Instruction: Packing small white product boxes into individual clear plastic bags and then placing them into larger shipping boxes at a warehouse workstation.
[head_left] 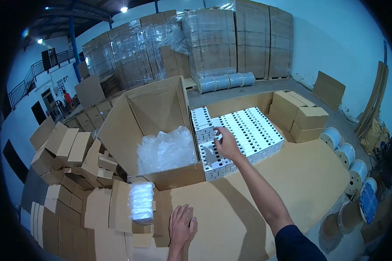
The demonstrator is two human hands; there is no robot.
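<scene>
Left of the big open carton (157, 126), I see a heap of small folded cardboard boxes (69, 161) spilling down toward the floor. Just in front of that carton's left corner lies a plastic-wrapped bundle of small white boxes (142, 202) on the cardboard-covered bench (292, 174). My left hand (181, 227) rests flat on the bench in front of the carton, fingers spread and holding nothing. Inside the carton sits crumpled clear plastic film (166, 150). Right of the carton, touching its side wall, stands a tight block of small white boxes (244, 130). My right hand (228, 145) reaches over the block's near end, fingers closed around one small white box (211, 153). Further right of the carton, beyond the block, closed brown cartons (298, 115) stand stacked.
</scene>
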